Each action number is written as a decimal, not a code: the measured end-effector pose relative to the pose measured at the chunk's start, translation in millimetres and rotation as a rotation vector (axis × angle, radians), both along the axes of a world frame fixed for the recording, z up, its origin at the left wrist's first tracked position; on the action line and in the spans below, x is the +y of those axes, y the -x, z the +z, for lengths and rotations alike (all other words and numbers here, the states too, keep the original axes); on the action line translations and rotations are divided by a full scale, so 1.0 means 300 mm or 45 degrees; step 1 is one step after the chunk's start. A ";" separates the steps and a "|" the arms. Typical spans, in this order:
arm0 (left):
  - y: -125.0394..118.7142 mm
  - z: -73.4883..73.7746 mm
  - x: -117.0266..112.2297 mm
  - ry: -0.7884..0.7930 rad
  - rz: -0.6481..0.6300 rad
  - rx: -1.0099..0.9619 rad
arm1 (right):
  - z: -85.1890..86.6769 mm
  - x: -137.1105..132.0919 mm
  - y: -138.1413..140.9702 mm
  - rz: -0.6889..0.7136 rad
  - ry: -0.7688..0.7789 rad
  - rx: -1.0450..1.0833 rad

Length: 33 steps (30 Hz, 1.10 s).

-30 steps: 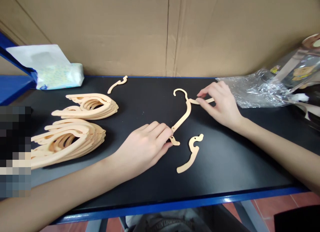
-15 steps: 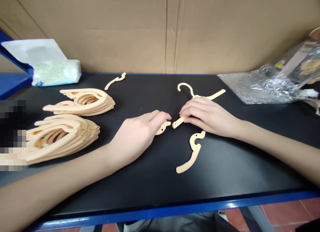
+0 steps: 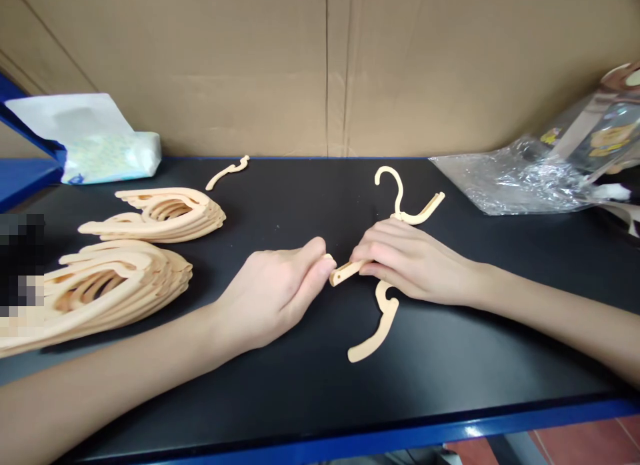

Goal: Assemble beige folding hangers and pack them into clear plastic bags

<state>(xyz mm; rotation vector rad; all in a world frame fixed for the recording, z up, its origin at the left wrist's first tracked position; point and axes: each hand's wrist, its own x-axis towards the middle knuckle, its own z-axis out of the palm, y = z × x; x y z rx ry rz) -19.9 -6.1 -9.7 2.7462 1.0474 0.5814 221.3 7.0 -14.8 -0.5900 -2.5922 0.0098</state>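
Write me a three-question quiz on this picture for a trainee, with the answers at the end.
1. Which hand holds the hooked hanger: A, left, or B, right?
2. True or false: the left hand lies flat and open.
3. Outside the stacks and the hands, how many loose curved pieces lie on the black tabletop?

Key:
1. B, the right hand.
2. False; it pinches a mostly hidden cream piece.
3. Two.

The left hand (image 3: 283,288), pinched, sits left of centre; the right hand (image 3: 407,258) curls palm-down, right of centre.
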 end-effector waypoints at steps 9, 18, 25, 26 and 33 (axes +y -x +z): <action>-0.011 -0.008 -0.006 -0.109 -0.084 0.087 | 0.004 -0.003 0.009 0.028 0.008 0.000; -0.011 -0.004 0.000 -0.135 -0.096 0.093 | 0.000 -0.010 0.006 0.018 -0.049 0.049; -0.011 -0.004 -0.001 -0.306 -0.094 0.192 | 0.001 -0.013 0.009 0.027 -0.079 0.046; -0.012 -0.003 -0.001 -0.342 -0.092 0.205 | 0.001 -0.014 0.010 0.026 -0.091 0.037; -0.014 -0.002 0.000 -0.399 -0.065 0.205 | -0.003 -0.016 0.002 -0.017 0.032 0.031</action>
